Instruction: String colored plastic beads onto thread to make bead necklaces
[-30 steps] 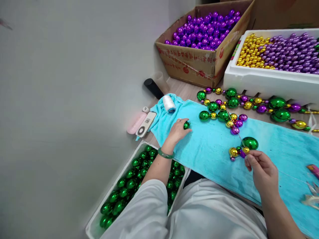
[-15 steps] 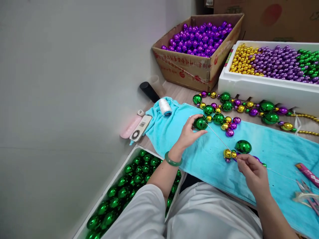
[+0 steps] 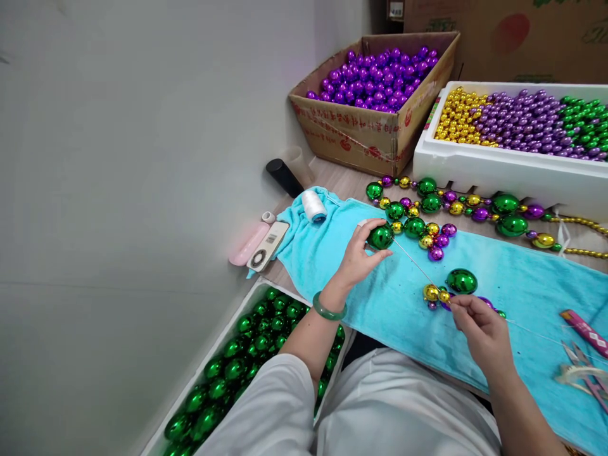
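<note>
My left hand (image 3: pixel 360 254) grips a large shiny green bead (image 3: pixel 380 237) between thumb and fingers above the blue towel (image 3: pixel 394 304). A thin pale string (image 3: pixel 414 263) runs straight from this bead down to my right hand (image 3: pixel 479 326), whose thumb and forefinger pinch it. Two gold beads (image 3: pixel 430 292) sit right by those fingertips, with purple beads partly hidden behind. Just above them another large green bead (image 3: pixel 462 281) lies on the towel. Beyond my right hand, a fine length of string trails off rightward.
A beaded garland (image 3: pixel 431 203) stretches along the towel's far edge. Behind it stand a carton (image 3: pixel 346 136) of purple beads and a white foam box (image 3: pixel 513 174) of mixed beads. Scissors (image 3: pixel 582 364) lie at right, a thread spool (image 3: pixel 313 206) at left. A tub (image 3: pixel 199 351) of green beads is beside my left arm.
The view has shifted very slightly. Both hands keep almost the same place and grip, with the string still stretched between them.
</note>
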`<state>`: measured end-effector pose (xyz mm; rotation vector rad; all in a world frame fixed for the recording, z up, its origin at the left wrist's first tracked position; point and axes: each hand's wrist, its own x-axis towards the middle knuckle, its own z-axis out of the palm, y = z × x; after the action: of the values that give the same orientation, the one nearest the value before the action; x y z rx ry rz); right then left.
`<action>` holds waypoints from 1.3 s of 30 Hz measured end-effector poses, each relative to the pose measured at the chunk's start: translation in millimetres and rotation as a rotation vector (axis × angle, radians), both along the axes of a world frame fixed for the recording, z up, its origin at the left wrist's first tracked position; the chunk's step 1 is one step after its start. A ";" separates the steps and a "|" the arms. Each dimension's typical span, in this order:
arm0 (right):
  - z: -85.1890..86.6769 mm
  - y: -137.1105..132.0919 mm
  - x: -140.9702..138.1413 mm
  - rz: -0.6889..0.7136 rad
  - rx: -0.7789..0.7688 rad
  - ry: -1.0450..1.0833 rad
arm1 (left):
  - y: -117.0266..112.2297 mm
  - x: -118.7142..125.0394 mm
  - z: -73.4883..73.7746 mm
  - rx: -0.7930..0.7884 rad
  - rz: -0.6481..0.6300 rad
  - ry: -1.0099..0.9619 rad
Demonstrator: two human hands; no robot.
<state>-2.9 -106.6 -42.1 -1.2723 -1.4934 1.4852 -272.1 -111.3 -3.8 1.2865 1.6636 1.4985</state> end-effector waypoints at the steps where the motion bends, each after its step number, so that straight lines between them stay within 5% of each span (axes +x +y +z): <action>1: 0.4 0.1 0.4 -0.005 0.009 -0.006 | -0.5 0.4 1.0 0.009 0.001 0.037; 10: 6.9 5.5 8.4 -0.003 0.097 -0.125 | -2.4 7.1 0.7 0.050 -0.107 0.310; 20: 0.8 10.7 12.7 0.006 0.100 -0.133 | 9.2 27.9 -20.2 0.073 -0.059 -0.551; 30: -21.5 10.5 1.1 -0.018 0.054 -0.012 | 7.6 61.3 -0.9 0.075 -0.040 -0.819; 39: -34.3 15.8 11.1 -0.038 0.058 -0.012 | 9.2 67.7 0.2 0.086 -0.100 -0.758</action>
<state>8.2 -90.8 -76.4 -1.2700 -1.5013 1.4024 -204.5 -102.1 -3.6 0.6786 1.0320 1.7142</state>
